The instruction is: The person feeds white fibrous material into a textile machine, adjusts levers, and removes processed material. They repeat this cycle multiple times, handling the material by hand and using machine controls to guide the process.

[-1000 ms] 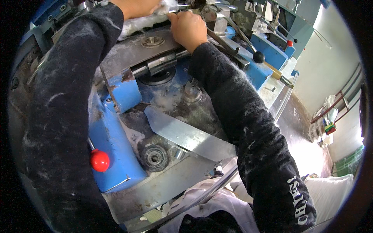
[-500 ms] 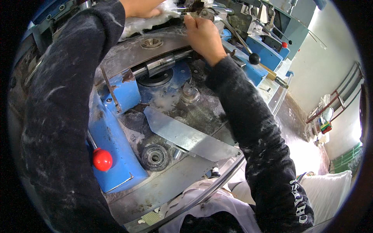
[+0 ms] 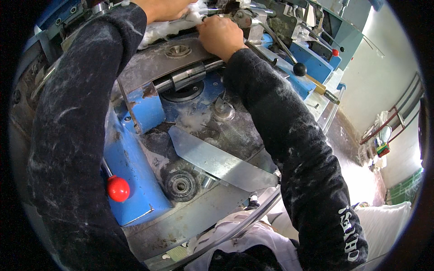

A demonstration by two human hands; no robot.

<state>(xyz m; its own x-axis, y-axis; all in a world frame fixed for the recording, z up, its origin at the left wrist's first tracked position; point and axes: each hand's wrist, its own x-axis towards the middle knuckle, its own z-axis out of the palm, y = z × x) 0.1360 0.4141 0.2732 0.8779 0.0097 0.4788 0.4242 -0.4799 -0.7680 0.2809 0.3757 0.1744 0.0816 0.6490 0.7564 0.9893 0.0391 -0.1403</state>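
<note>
At the top edge my left hand (image 3: 165,10) reaches over a strip of white fluffy fibre (image 3: 165,34); the frame cuts off part of it, and what its fingers hold cannot be made out. Just right of it my right hand (image 3: 221,37) is closed, knuckles up, against the fibre's right end. Its fingertips are hidden, so whatever they pinch does not show. Below the fibre lies a grey metal plate (image 3: 149,63) with a round metal fitting (image 3: 178,51) set in it. A steel shaft (image 3: 190,76) runs under that plate.
A red-knobbed lever (image 3: 118,188) rises by the blue housing (image 3: 140,180) at left. A loose-looking metal blade (image 3: 221,162) lies across the lint-dusted machine bed, above a round bearing (image 3: 181,185). A black-knobbed lever (image 3: 299,69) stands right of my right hand. A curved rail (image 3: 253,217) crosses in front.
My right hand has moved left, closer to my left hand and onto the end of the fibre. The left hand has shifted slightly. The view has moved a little.
</note>
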